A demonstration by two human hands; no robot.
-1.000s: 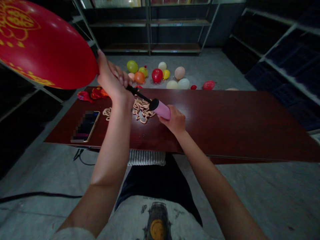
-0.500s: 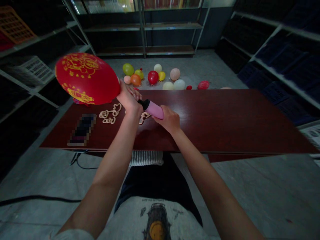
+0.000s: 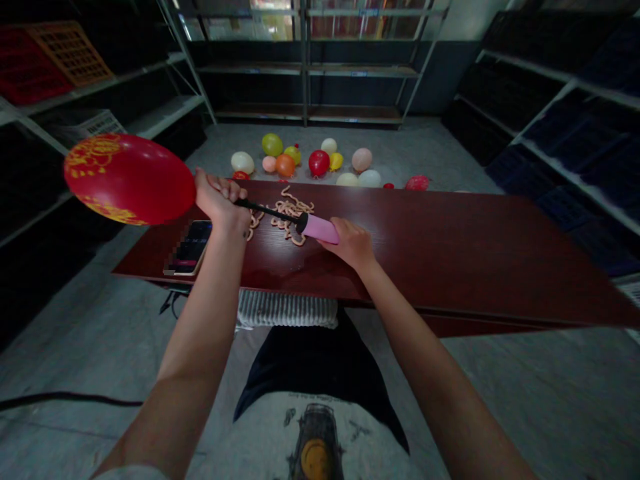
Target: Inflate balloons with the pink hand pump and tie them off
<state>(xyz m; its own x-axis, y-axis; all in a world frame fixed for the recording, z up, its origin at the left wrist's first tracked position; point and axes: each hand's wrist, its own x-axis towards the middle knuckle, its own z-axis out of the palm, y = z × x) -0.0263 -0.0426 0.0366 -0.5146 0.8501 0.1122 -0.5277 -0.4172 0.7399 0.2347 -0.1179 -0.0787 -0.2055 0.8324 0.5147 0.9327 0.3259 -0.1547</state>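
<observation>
My left hand (image 3: 219, 199) is closed at the neck of a red inflated balloon (image 3: 133, 179) with yellow print, where the near end of a hand balloon pump lies hidden in my fingers. The pump's thin black rod (image 3: 273, 211) runs out from that hand towards the right. My right hand (image 3: 353, 243) is wrapped round the pump's pink barrel (image 3: 320, 229), low over the table. Behind the rod lies a heap of tan, curly, string-like pieces (image 3: 295, 207); what they are I cannot tell.
A phone (image 3: 189, 247) lies at the left of the dark red-brown table (image 3: 450, 253). Beyond the far edge, several balloons, including an orange balloon (image 3: 285, 165), rest on the floor. Metal shelves (image 3: 305, 70) stand behind, with crates on side shelves.
My hands have drawn apart, so a long stretch of black rod now shows between them. The balloon and my left hand have shifted left; the camera view has also shifted.
</observation>
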